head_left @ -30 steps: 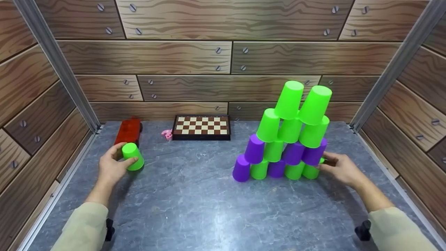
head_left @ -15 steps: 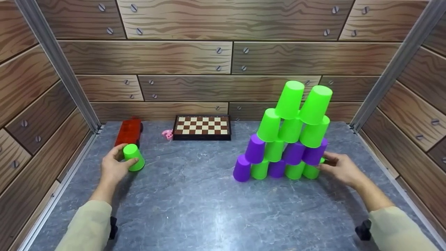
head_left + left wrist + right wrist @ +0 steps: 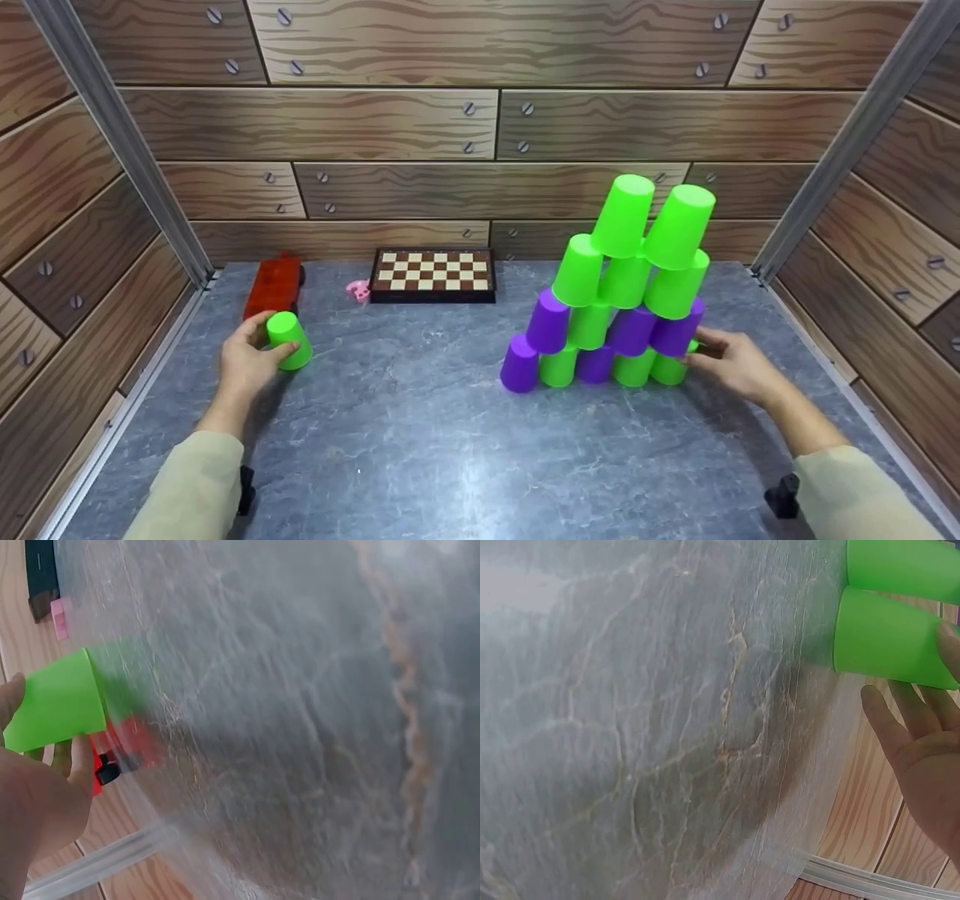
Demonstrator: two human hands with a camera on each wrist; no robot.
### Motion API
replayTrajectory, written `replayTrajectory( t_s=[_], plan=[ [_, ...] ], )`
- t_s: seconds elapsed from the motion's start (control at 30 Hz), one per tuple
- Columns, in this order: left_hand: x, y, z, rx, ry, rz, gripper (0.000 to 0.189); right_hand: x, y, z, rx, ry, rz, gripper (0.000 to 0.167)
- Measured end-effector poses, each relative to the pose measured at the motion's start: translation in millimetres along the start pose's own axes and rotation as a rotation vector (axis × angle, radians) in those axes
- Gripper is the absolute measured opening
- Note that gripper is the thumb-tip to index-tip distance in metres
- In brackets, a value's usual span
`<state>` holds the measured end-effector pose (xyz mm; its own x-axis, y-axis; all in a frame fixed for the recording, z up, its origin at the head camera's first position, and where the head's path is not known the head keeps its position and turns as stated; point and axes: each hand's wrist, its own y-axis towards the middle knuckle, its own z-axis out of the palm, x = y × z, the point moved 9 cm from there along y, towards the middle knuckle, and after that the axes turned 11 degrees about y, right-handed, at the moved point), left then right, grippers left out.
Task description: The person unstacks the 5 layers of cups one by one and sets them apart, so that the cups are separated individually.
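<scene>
One upturned green cup (image 3: 292,334) fills left grip (image 3: 247,361), right grip (image 3: 733,366) holding green base cup (image 3: 667,372)

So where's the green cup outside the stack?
In the head view, the loose green cup is on the left, held in the left hand, just in front of the red toy.

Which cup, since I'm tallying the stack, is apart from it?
The green cup held in the left hand; every other cup in view is part of the purple-and-green stack over on the right side.
</scene>
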<state>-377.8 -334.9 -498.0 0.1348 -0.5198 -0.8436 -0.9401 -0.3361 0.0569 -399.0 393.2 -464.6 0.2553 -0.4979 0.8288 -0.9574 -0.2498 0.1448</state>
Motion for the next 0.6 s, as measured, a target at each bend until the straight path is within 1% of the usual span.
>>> replayTrajectory(
  t_s=[0.23,0.5,0.6],
  plan=[
    [2.4,3.8,3.4,0.000,0.004,-0.006,0.070,0.8,-1.3,-0.8,-0.008,-0.005,-0.005,0.056],
    [0.0,0.9,2.3,0.013,0.036,-0.006,0.077,2.0,-1.0,0.0,-0.011,-0.014,-0.022,0.055],
    [-3.7,-0.5,-0.4,0.024,0.056,0.001,0.082,2.5,-1.6,0.6,-0.010,0.007,-0.021,0.055]
  ],
)
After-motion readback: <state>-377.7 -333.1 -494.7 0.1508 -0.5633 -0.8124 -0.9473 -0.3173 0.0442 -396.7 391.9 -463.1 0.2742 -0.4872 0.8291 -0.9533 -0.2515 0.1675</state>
